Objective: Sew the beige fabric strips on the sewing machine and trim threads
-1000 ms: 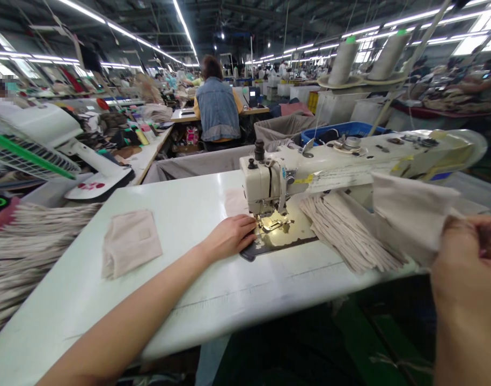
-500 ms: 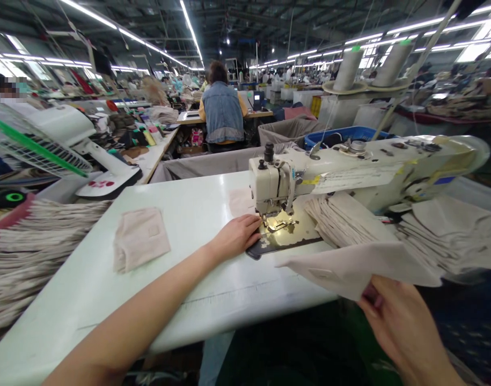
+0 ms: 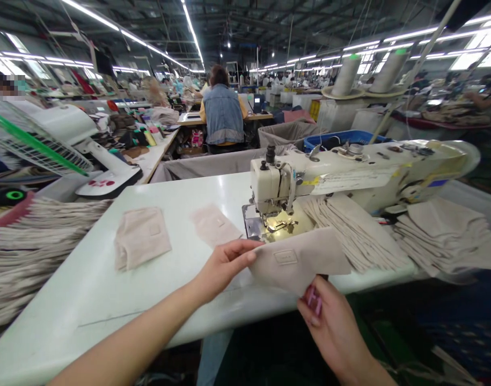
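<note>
A beige fabric panel with a small stitched rectangular patch hangs tilted in front of the sewing machine. My left hand pinches its left edge between thumb and fingers. At the lower edge, my right hand grips the same panel, with a small pink-purple thing tucked in the fingers, its kind unclear. Left of the needle area lies another beige piece with a patch. Farther left rests a folded beige piece on the pale table.
Stacked beige panels lie right of the needle, with another pile beyond. At the left edge stands a thick fabric stack, near a white fan. Thread cones rise behind the machine. A seated person works ahead.
My right hand has brought the panel leftward, in front of the needle area. My left hand has left the machine's plate and grasped the panel. The other patched piece has shifted left from the machine head.
</note>
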Demonstrator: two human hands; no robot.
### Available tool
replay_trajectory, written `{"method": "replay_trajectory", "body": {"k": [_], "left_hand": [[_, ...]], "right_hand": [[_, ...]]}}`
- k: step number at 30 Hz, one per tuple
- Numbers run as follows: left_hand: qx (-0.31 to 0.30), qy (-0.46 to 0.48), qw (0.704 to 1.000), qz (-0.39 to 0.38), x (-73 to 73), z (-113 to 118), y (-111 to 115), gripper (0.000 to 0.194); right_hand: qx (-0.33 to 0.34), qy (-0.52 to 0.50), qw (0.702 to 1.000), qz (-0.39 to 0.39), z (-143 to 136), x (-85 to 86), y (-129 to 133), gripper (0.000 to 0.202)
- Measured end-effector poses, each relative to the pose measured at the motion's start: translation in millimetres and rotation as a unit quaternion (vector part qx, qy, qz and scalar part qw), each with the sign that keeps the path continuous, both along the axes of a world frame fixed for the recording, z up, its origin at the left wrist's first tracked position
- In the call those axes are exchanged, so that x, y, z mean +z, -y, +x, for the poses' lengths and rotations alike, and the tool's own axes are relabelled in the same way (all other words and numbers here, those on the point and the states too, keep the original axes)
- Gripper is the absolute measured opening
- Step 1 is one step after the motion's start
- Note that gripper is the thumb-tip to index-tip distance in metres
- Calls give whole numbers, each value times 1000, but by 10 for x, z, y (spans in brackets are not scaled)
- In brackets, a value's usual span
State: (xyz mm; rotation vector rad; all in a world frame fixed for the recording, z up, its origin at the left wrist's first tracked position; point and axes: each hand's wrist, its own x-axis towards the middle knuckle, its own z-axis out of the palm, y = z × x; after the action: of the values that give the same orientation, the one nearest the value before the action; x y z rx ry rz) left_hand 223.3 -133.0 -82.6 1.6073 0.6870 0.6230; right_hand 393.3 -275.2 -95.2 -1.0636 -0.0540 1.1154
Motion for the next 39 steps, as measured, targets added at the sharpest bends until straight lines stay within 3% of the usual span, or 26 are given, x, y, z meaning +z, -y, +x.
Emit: {"method": "replay_trajectory", "body": {"k": [3, 6, 9, 11, 16, 18, 20, 23, 25, 28, 30, 32, 35, 39], "left_hand": [[68, -4, 996, -59, 51, 37, -2, 42], [41, -27, 997, -59, 127, 20, -121, 36], [-3, -61, 997, -52, 165, 33, -195, 32], [-16, -85, 995, -54, 165, 80, -210, 32], [-21, -108, 983, -150, 169, 199, -272, 35], [-19, -82, 976, -201, 172, 220, -329, 37], [8, -69, 977, -202, 154, 248, -401, 34], [62, -110, 985, -116, 82, 342, -518, 22], [64, -172, 983, 4, 15, 442, -578, 19], [40, -272, 935, 225, -85, 599, -617, 17], [49, -315, 899, 300, -138, 674, -620, 15], [67, -333, 888, 310, -174, 711, -627, 14], [64, -328, 896, 293, -199, 716, -660, 14], [58, -317, 899, 296, -215, 709, -704, 15]], "right_hand": [[-7, 82, 997, 12, 169, -47, 5, 29], [-7, 112, 993, 46, 450, -61, 3, 23], [64, 139, 988, 35, 663, -35, -24, 40], [77, 222, 972, 3, 729, -27, -53, 43], [-20, 386, 920, -60, 777, -127, -80, 42], [-37, 389, 917, -74, 779, -200, -43, 42], [-18, 380, 922, -74, 751, -266, 20, 40], [83, 384, 917, -69, 633, -332, 130, 33], [163, 409, 896, -65, 520, -361, 183, 29], [196, 458, 864, -69, 361, -410, 208, 24], [170, 488, 852, -84, 290, -444, 200, 22], [143, 505, 846, -94, 252, -468, 193, 20], [129, 527, 837, -74, 241, -483, 211, 18], [178, 591, 787, 6, 282, -511, 247, 14]]}}
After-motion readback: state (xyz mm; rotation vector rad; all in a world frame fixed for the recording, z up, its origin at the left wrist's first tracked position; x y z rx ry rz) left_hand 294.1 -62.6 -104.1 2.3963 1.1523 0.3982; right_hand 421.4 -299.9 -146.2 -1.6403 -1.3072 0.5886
